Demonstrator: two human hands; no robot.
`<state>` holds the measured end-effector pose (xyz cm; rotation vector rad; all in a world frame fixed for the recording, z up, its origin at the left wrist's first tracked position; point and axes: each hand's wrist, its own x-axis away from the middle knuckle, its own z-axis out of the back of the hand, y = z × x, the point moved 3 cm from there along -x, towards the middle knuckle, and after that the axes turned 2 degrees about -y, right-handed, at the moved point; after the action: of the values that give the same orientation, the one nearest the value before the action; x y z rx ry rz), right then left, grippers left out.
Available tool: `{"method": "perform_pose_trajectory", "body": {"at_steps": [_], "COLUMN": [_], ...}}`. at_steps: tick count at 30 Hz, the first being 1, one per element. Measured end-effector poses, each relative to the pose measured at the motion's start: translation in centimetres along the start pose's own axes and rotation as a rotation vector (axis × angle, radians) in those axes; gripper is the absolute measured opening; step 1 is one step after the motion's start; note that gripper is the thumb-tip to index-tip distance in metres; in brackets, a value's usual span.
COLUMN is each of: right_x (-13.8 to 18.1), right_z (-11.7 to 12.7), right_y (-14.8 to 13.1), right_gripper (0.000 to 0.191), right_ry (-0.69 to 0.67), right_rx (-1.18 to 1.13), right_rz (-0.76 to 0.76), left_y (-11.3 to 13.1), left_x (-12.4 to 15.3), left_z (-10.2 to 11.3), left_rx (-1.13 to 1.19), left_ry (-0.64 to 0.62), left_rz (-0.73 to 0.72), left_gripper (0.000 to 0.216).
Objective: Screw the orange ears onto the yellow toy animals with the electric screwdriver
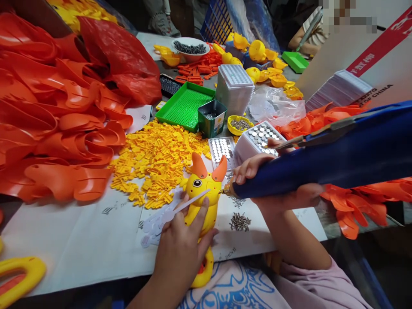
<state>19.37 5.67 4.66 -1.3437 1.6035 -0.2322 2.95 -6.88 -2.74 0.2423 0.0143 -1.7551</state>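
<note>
My left hand [185, 236] is closed round a yellow plastic animal toy [209, 214] with orange ears and a round eye, pressing it down near the table's front edge. A thin white strip [192, 201] crosses the toy's face by my fingers; I cannot tell whether it is held. My right hand [283, 193] grips a blue electric screwdriver [309, 165], tilted sideways, its brass-coloured tip at the toy's right edge. Whether the bit touches a screw cannot be made out. Beside the toy lie small piles of screws [240, 222] and translucent plastic pieces [153, 229].
Yellow clips [157, 159] form a heap behind my left hand. Orange plastic parts [58, 111] pile up at left. Behind stand a green tray [182, 107], a dark tin [212, 118], a yellow screw dish [240, 124] and boxes of silver discs [262, 139]. Another person's arm [304, 40] shows far right.
</note>
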Motion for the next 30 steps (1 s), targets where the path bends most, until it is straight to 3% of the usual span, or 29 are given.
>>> {"method": "perform_pose_trajectory", "body": {"at_steps": [6,9,11,16,22,26,30], "right_x": [-0.5,-0.4,-0.3,-0.4,-0.9,-0.3,0.7], "right_z": [-0.5,-1.2,-1.6,-2.1,-1.7,-1.1,-0.2], "right_y": [-2.1,-2.8,-3.0,-2.8,-1.8,-1.0,-0.6], "right_gripper": [0.042,0.047,0.049,0.043,0.049,0.05,0.046], "right_ry": [0.07,0.114,0.121,-0.013,-0.087,-0.109,-0.122], "right_rx": [0.024,-0.03,-0.076,-0.139,-0.176,-0.234,-0.208], "right_rz": [-0.065,-0.077,-0.069,-0.072,-0.025,-0.015,-0.011], "left_y": [-1.4,-1.1,-0.4,0.3,-0.4,-0.5,-0.9], "left_x": [0.5,-1.5,-3.7,-8.1,-9.4,-9.7,-9.7], "left_z": [5.2,7.7,8.3,7.7,6.6,5.4,4.5], "left_rx": [0.069,0.182,0.259,0.262,0.306,0.38,0.445], "left_ry": [0.072,0.163,0.145,0.016,-0.136,-0.138,-0.041], "left_rz": [-0.246,-0.238,-0.265,-0.411,-0.495,-0.577,-0.595], "left_gripper": [0.026,0.021,0.023,0.02,0.018,0.02,0.016]}}
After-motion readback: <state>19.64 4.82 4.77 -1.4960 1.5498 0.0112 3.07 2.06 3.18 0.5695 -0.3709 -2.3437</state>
